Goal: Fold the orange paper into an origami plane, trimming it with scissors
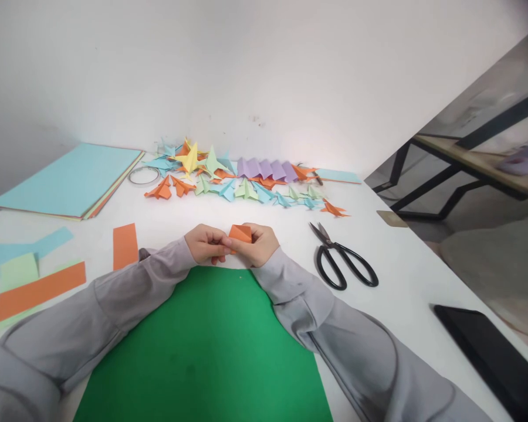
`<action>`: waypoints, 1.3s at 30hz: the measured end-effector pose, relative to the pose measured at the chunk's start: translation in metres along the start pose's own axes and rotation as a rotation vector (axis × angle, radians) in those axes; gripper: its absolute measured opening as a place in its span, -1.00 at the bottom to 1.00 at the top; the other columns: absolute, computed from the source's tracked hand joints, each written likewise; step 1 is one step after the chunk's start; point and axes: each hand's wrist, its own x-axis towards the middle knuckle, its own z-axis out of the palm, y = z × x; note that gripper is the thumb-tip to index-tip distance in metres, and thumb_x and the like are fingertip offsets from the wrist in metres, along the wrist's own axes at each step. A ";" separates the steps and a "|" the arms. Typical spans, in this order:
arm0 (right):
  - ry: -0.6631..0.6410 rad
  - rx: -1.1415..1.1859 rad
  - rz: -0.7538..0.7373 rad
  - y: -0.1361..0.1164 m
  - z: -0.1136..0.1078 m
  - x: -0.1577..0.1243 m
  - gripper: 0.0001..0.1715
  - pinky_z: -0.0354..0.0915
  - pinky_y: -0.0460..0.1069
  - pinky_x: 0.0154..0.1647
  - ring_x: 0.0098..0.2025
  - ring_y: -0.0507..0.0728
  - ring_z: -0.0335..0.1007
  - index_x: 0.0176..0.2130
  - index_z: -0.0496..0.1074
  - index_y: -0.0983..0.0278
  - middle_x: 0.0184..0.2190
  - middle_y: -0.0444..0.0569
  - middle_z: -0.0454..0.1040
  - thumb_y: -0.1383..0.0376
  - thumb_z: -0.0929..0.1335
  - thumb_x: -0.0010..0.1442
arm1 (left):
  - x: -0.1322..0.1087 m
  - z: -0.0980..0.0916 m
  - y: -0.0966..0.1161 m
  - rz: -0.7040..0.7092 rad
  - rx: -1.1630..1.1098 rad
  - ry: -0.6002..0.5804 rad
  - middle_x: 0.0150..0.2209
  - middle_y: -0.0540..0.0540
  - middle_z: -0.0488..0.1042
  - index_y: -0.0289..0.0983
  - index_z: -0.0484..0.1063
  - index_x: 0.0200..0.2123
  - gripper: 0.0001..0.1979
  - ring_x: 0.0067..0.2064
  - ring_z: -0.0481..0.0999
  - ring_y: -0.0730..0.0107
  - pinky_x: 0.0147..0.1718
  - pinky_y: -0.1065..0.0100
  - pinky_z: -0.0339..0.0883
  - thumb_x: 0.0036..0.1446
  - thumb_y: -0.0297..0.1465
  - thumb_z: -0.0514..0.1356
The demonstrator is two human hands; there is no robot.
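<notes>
A small folded orange paper piece (pixel 240 233) is pinched between both my hands, just past the far edge of a green sheet (pixel 211 346) on the white table (pixel 405 264). My left hand (pixel 206 243) grips its left side with fingertips closed. My right hand (pixel 259 246) holds its right side, fingers curled around it. Grey sleeves cover both my forearms, which rest on the table and the green sheet.
Black scissors (pixel 344 264) lie to the right of my hands. Several folded paper figures (pixel 229 176) sit by the wall, next to a tape ring (pixel 144 174). A stack of coloured sheets (pixel 70 181) and orange strips (pixel 125 245) lie left. A dark flat device (pixel 488 351) is at right.
</notes>
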 end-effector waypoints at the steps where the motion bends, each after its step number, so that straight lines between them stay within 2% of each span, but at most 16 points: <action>1: -0.011 -0.021 0.007 -0.001 0.000 0.000 -0.49 -0.06 -0.10 -0.62 -0.62 -0.07 -0.04 -0.65 0.23 0.30 -0.71 -0.25 0.13 0.01 0.49 -0.31 | -0.001 0.000 0.000 0.002 0.004 0.006 -0.69 0.04 0.38 -0.38 0.39 -0.58 -0.77 -0.69 0.29 0.62 -0.72 0.55 0.12 -0.23 -0.32 0.31; 7: 0.028 -0.143 -0.028 -0.002 -0.001 0.004 -0.48 -0.04 -0.10 -0.62 -0.62 -0.06 -0.03 -0.63 0.22 0.28 -0.71 -0.26 0.13 0.00 0.49 -0.32 | -0.003 0.001 0.002 0.009 0.002 0.006 -0.68 0.05 0.38 -0.37 0.41 -0.55 -0.83 -0.66 0.30 0.62 -0.67 0.54 0.16 -0.19 -0.36 0.27; 13: -0.050 -0.079 -0.055 0.002 -0.004 0.002 -0.52 0.00 -0.10 -0.62 -0.62 -0.05 0.05 -0.62 0.26 0.29 -0.71 -0.20 0.22 -0.03 0.43 -0.17 | -0.004 0.004 -0.001 0.054 0.055 0.017 -0.69 0.05 0.36 -0.36 0.39 -0.56 -0.77 -0.67 0.29 0.61 -0.69 0.54 0.13 -0.17 -0.29 0.28; 18: 0.001 -0.018 -0.022 0.001 -0.002 0.000 -0.49 -0.07 -0.10 -0.64 -0.65 -0.07 -0.03 -0.70 0.24 0.30 -0.75 -0.22 0.11 -0.04 0.37 -0.09 | -0.006 0.005 -0.001 0.094 0.070 -0.005 -0.72 0.06 0.32 -0.35 0.37 -0.62 -0.75 -0.67 0.25 0.64 -0.68 0.56 0.11 -0.14 -0.28 0.26; 24: 0.032 0.071 0.031 -0.004 -0.001 -0.001 -0.50 -0.03 -0.09 -0.65 -0.66 -0.06 -0.02 -0.70 0.27 0.29 -0.75 -0.22 0.12 -0.05 0.39 -0.13 | -0.004 0.003 0.000 0.091 0.064 -0.036 -0.72 0.06 0.31 -0.35 0.39 -0.58 -0.73 -0.68 0.22 0.63 -0.70 0.54 0.05 -0.15 -0.24 0.27; 30: 0.086 0.089 0.024 0.002 -0.002 0.002 -0.51 0.04 -0.10 -0.65 -0.66 -0.05 0.08 -0.66 0.32 0.30 -0.73 -0.19 0.21 -0.06 0.38 -0.11 | -0.003 0.002 0.001 0.125 0.057 -0.019 -0.74 0.07 0.30 -0.35 0.38 -0.59 -0.69 -0.69 0.23 0.63 -0.67 0.53 0.09 -0.12 -0.20 0.25; 34: 0.052 0.122 0.043 0.001 0.000 0.003 -0.55 0.14 -0.09 -0.65 -0.67 -0.02 0.19 -0.58 0.39 0.31 -0.70 -0.14 0.35 -0.03 0.44 -0.20 | 0.001 0.001 -0.001 0.113 0.021 0.028 -0.73 0.07 0.32 -0.35 0.34 -0.58 -0.63 -0.69 0.29 0.59 -0.67 0.50 0.17 -0.18 -0.13 0.27; 37: 0.027 0.094 -0.014 0.001 0.001 0.002 -0.58 0.15 -0.10 -0.67 -0.69 -0.04 0.18 -0.61 0.39 0.31 -0.71 -0.15 0.36 0.03 0.49 -0.26 | 0.003 0.001 -0.002 0.110 0.021 0.071 -0.74 0.08 0.31 -0.36 0.35 -0.55 -0.59 -0.70 0.29 0.58 -0.68 0.49 0.18 -0.22 -0.10 0.29; 39: 0.011 0.128 -0.013 0.002 0.001 0.002 -0.58 0.15 -0.11 -0.68 -0.71 -0.05 0.18 -0.62 0.39 0.31 -0.74 -0.16 0.35 0.02 0.48 -0.22 | 0.003 0.001 -0.002 0.120 0.023 0.070 -0.75 0.08 0.31 -0.35 0.33 -0.56 -0.59 -0.70 0.28 0.58 -0.68 0.50 0.18 -0.22 -0.09 0.29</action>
